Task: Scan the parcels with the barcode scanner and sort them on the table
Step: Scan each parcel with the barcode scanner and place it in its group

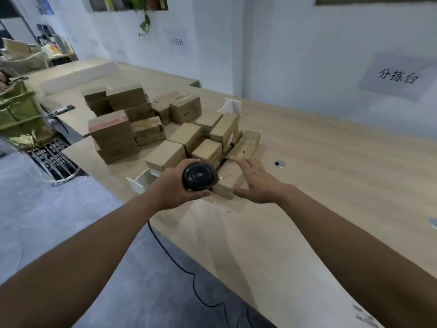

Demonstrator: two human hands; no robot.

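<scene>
Because the wooden bench point(331, 162) runs from the near right to the far left of the view, the parcels sit along that same line, and the layout is given from the largest item down. On the far left stands a tall stack of brown parcels point(123, 114). Nearer, a lower cluster of parcels point(201, 140) lies between two white dividers, one at the far end point(233, 105) and one at the near end point(139, 181).

At the near edge of that cluster lies the nearest parcel point(228, 179), a flat brown box. Its long axis appears to run from near to far, roughly parallel to the cluster.

The right hand point(257, 183) rests on the right side of this parcel with fingers spread and straight; its grip is apart, not clamped. The left hand point(175, 185) is clamped around the black barcode scanner point(199, 176), which hangs just left of and above the same parcel. The scanner cable point(189, 271) trails off the near bench edge.

Judgement: the parcel lies directly between both hands, and the right hand is the nearer one for moving it once scanned.
</scene>
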